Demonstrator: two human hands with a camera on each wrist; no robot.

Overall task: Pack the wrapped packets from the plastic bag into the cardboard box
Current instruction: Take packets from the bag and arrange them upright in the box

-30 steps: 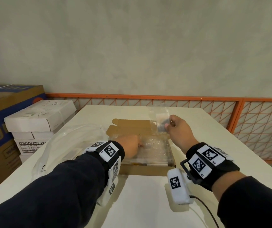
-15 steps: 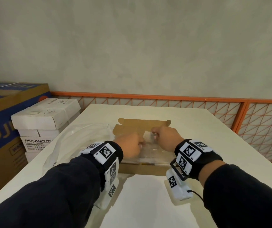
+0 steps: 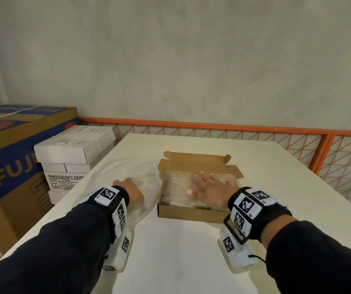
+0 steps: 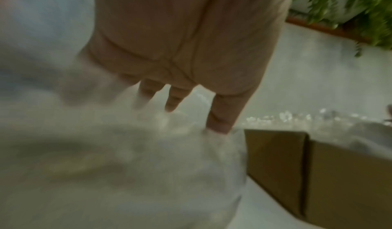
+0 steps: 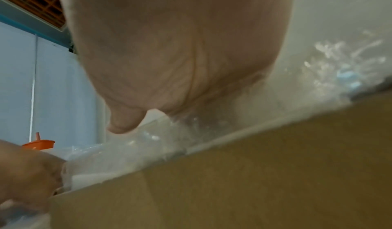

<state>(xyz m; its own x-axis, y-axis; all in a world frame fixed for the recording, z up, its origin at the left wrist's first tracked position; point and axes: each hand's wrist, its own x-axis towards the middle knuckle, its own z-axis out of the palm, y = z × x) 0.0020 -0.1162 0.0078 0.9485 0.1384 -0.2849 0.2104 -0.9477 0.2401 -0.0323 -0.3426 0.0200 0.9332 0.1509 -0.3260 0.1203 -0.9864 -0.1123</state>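
white table [image 3: 191, 251] (one cardboard box [image 3: 191, 213], two hands).

A brown cardboard box [image 3: 192, 213] is sitting on a white table [image 3: 191, 251], clear bubble-wrapped packets [image 3: 176, 183] glinting inside it, a clear plastic bag [image 3: 127, 172] lying beside. Black wristbands [image 3: 261, 211] are showing black-and-white square code patterns above dark navy sleeves [image 3: 64, 251]. An orange lattice fence [image 3: 329, 153] is running behind, beside white paper boxes [image 3: 72, 149] and a blue-and-brown carton [image 3: 11, 166].
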